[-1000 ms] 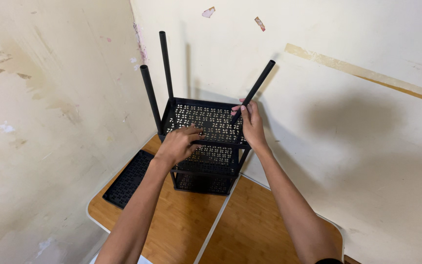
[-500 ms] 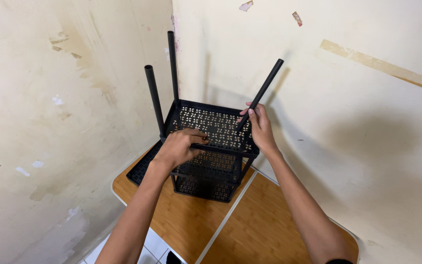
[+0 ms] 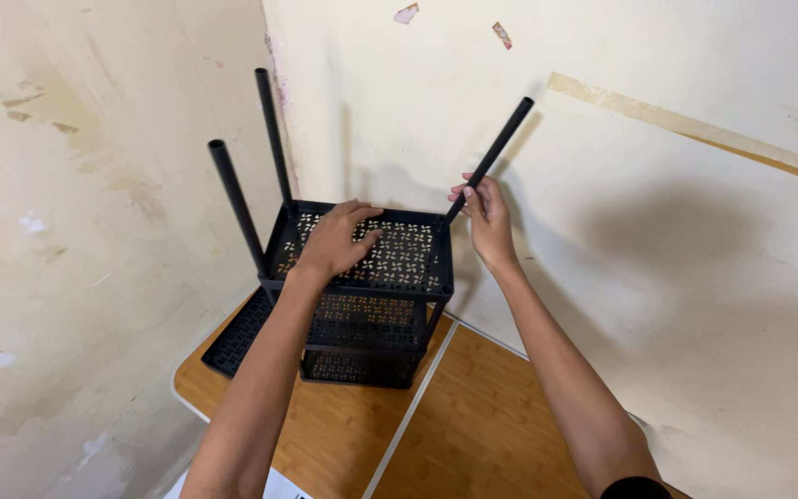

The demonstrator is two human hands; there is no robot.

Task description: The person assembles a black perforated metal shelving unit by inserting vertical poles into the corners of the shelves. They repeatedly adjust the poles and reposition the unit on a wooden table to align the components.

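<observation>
A black plastic tiered rack (image 3: 362, 305) with perforated shelves stands on a wooden table (image 3: 473, 425) in a wall corner. Two black poles (image 3: 242, 208) rise upright from its left corners. My left hand (image 3: 332, 242) lies flat, fingers spread, on the top shelf (image 3: 408, 254). A third black pole (image 3: 493, 154) leans to the right from the shelf's far right corner, and my right hand (image 3: 487, 217) grips it near its lower end.
A loose black perforated shelf panel (image 3: 237, 334) lies flat on the table left of the rack. Cream walls with peeling paint close in at the left and behind. The table's rounded edge (image 3: 187, 407) is at the lower left, over a tiled floor.
My left hand has moved from the shelf's front edge up onto the top shelf. My right hand stays on the leaning pole. The camera view has shifted.
</observation>
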